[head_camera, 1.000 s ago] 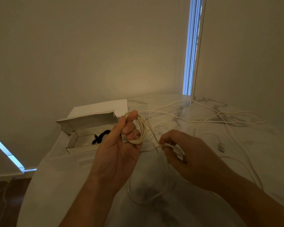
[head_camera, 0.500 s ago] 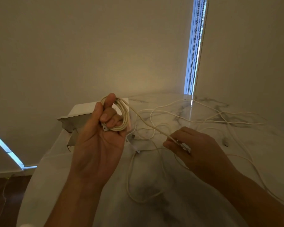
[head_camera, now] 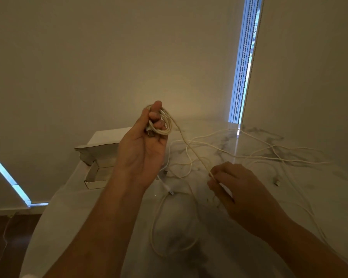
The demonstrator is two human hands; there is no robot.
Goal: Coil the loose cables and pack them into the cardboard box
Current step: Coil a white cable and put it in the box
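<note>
Head view, left hand (head_camera: pixel 141 149) gripping one coiled cable (head_camera: pixel 165 125), right hand (head_camera: pixel 237 189) pinching its strand.

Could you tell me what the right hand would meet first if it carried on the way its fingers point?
Probably the left forearm; the right hand points left across the table, though depth is unclear.

My left grip (head_camera: pixel 147 141) holds the coil (head_camera: pixel 165 125) above the bench (head_camera: pixel 249 247), in front of the cardboard box (head_camera: pixel 97 175) at the bench's left edge. Loose cables (head_camera: pixel 269 155) sprawl toward the far right corner, behind my right grip (head_camera: pixel 235 189).
</note>
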